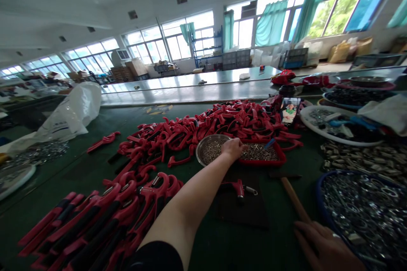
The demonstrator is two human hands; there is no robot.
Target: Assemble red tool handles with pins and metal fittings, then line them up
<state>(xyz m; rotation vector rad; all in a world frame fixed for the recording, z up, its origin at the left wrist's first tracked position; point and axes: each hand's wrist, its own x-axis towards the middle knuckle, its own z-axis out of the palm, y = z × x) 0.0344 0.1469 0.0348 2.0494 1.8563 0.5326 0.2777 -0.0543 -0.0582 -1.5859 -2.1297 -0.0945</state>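
Note:
My left hand reaches over the rim between a round metal bowl of small metal parts and a red tray of small pins. Its fingers are pressed together at the tray's left end; what they hold, if anything, is too small to make out. At the lower right my right hand is closed round the wooden handle of a hammer. Between my hands a red handle piece with a metal spring lies on a dark mat.
A large heap of red handles lies behind the bowl, and more red-and-black handles are at the lower left. A blue-rimmed basin of metal rings stands at the right. A phone leans behind the tray.

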